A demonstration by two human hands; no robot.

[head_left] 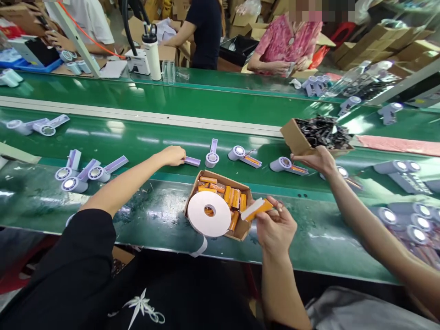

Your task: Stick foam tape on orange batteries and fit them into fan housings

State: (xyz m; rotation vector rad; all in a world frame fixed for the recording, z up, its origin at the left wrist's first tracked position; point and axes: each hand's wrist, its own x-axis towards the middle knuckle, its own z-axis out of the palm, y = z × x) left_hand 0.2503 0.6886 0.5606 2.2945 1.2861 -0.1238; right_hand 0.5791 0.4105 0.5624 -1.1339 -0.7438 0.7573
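My left hand (173, 156) is closed on a lavender handheld fan body (192, 161) lying on the green belt; its open handle sticks out to the right, and the rest is hidden by my fingers. Between the thumb and fingers of my right hand (277, 225) is an orange battery (259, 210) with a strip of white tape along it. Just left of that hand stands a cardboard box (244, 234) of orange-wrapped batteries (235, 198). A roll of white tape (192, 213) rests on the box, its loose end hanging toward me.
A co-worker's hand (318, 160) from the right supports a carton (295, 137) of small black parts. More fan bodies lie along the belt, some with orange batteries (252, 161) in their handles. Across the line, people work near a white bottle (154, 59).
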